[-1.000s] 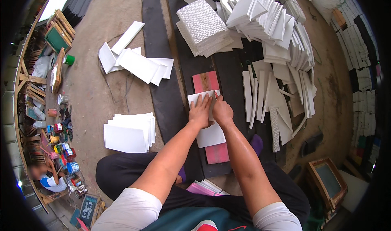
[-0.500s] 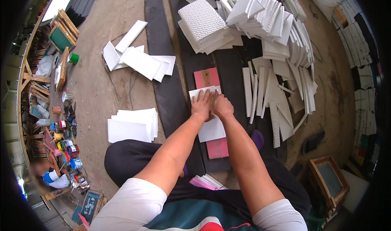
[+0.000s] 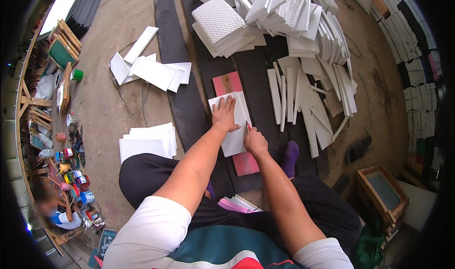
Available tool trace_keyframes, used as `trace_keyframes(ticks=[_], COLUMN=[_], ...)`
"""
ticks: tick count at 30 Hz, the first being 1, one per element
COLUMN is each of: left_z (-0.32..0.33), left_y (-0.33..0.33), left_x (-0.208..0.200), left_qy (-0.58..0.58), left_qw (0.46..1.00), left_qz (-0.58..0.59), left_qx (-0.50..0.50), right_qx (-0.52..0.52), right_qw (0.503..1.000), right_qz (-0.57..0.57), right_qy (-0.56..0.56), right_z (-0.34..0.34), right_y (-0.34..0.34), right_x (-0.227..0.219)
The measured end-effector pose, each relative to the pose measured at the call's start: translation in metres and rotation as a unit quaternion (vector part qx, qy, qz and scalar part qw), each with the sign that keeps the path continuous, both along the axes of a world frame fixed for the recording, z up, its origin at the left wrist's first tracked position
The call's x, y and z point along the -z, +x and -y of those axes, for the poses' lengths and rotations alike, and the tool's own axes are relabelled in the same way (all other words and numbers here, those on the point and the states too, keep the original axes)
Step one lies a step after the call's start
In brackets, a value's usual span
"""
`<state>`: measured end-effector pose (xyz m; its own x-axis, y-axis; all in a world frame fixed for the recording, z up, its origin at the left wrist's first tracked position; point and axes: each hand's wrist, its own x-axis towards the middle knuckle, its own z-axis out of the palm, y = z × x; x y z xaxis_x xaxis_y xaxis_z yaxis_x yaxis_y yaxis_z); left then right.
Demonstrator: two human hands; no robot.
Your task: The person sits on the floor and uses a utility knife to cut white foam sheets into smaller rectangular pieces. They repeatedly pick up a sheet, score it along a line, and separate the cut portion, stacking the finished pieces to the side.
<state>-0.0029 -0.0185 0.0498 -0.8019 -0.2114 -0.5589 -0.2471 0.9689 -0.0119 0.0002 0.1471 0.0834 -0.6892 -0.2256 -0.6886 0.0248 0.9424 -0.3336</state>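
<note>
A white foam sheet (image 3: 233, 145) lies on a pink board (image 3: 246, 164), whose two ends show beyond the sheet. My left hand (image 3: 224, 115) presses flat on the sheet, fingers spread and pointing away from me. In my closed right hand (image 3: 255, 140) is a red-handled cutter knife (image 3: 249, 125), its tip at the sheet's right edge. Along that edge, beyond the knife, a narrow white strip (image 3: 243, 103) shows, set off by a line. The blade itself is too small to make out.
Textured white sheets (image 3: 219, 20) and a leaning pile of white slabs (image 3: 279, 13) stand at the far side. Loose strips (image 3: 274, 96) lie to the right. White sheets (image 3: 147, 143) are stacked at left. Another person (image 3: 61, 209) sits far left beside paint cans (image 3: 81, 181).
My right hand has drawn the knife toward me along the sheet's right side. A line now sets off a strip there. My left hand stays flat on the sheet; the whole view has shifted slightly.
</note>
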Motion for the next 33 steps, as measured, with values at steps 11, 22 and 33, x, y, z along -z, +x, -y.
trace_keyframes(ticks=[11,22,33], left_z=[-0.001,-0.001,0.003], left_y=[-0.002,-0.002,0.002], left_x=[0.0,-0.004,0.003], left_qy=[-0.004,0.004,0.038], left_qw=[1.0,1.0,0.999], left_qz=[0.001,0.009,-0.018], left_qx=[0.002,-0.001,-0.016], right_qx=[0.019,-0.004,-0.027], right_qw=[0.999,0.982,0.991], right_qz=[0.042,-0.135,-0.106], right_qy=[0.016,-0.131,-0.077], right_z=[-0.064,0.012,0.062], right_y=[0.07,-0.026,-0.074], right_x=[-0.014,0.007,0.034])
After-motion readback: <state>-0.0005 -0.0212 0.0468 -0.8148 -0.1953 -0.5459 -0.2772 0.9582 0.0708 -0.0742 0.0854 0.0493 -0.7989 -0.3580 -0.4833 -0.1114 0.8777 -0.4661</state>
